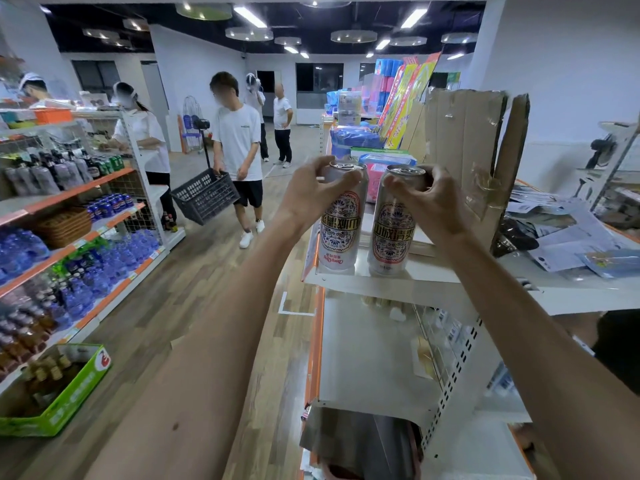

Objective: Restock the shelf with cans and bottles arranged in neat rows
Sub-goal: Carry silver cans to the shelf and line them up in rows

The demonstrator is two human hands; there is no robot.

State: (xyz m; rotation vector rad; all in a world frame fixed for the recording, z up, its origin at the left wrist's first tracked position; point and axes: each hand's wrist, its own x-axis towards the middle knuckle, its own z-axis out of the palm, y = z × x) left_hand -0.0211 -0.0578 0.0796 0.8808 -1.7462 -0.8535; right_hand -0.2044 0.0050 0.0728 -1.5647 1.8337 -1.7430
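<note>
— Largest item?
— Shelf (433,277): white metal, top tier, flat and stiff. Cardboard (467,150) is propped behind the stock.

— Stock on it?
— Two tall drink cans, upright, near the front left corner. They stand just beside each other with a narrow gap between. Left can (341,230), right can (391,233). Both bases appear to rest on the shelf.

— Handling?
— Probably full, so moderately heavy for their size. The thin walls would dent under a hard squeeze. The printed metal is smooth and likely slippery. Best hold is high on the wall, just under the rim, where a can is stiffest.

— Hands?
— Left hand (308,199) on the left can, right hand (434,202) on the right can.

— Fingers?
— Fingers (346,183) are curled round the top of each can and clamped near the rim.
</note>
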